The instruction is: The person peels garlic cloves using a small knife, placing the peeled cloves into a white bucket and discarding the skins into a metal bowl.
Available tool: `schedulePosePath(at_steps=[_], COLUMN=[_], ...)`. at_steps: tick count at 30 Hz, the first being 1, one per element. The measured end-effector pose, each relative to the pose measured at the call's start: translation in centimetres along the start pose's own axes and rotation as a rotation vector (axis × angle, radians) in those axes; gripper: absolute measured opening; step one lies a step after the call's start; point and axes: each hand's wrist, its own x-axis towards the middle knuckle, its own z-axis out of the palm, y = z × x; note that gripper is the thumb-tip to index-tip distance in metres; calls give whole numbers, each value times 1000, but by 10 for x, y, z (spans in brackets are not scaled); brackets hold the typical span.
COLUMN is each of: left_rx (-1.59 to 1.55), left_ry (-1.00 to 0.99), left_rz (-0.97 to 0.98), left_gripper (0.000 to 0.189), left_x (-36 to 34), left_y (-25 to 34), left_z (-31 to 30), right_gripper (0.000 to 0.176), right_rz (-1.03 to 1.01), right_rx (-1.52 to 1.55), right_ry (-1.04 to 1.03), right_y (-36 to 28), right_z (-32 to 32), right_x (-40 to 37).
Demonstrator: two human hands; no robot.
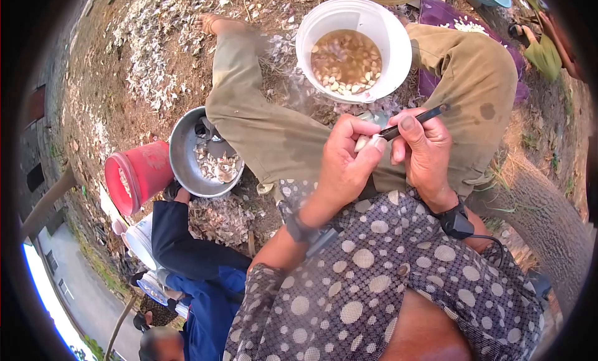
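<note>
My left hand point(350, 159) pinches a pale garlic clove point(361, 142) between thumb and fingers. In my right hand point(425, 150) is a small black-handled knife point(416, 121), its working end touching or very near the clove. The two hands meet above my lap, fingertips almost together. Just beyond them stands a white bucket point(398, 56) holding brownish water and many peeled garlic cloves point(355, 87). The knife's blade is mostly hidden by my fingers.
To the left are a metal basin point(182, 155) with garlic pieces and a red bucket point(152, 168). A person in blue point(208, 305) sits beside me. Garlic skins point(152, 56) litter the ground. A purple cloth point(436, 15) with cloves lies past my right knee; a tree trunk point(542, 218) is at right.
</note>
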Motion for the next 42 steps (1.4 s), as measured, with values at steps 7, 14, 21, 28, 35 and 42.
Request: schedulePosePath(at_steps=[7, 14, 21, 28, 35, 42], left_rx=[-393, -215, -186, -235, -274, -322], left_ry=[54, 75, 9, 16, 10, -7], left_rz=[-167, -166, -200, -207, -186, -178], left_gripper=[16, 17, 19, 18, 18, 14], left_x=[0, 4, 4, 1, 0, -3], left_y=[6, 12, 9, 10, 8, 7], left_z=[-5, -2, -1, -4, -5, -4], right_gripper=[27, 25, 22, 21, 21, 24], right_rz=[116, -134, -174, -179, -194, -145], right_rx=[183, 26, 35, 35, 14, 70], right_ry=[68, 29, -30, -51, -51, -43], right_y=[9, 10, 12, 14, 12, 10], right_z=[-17, -17, -10, -5, -4, -2], right_x=[8, -1, -4, -7, -8, -10])
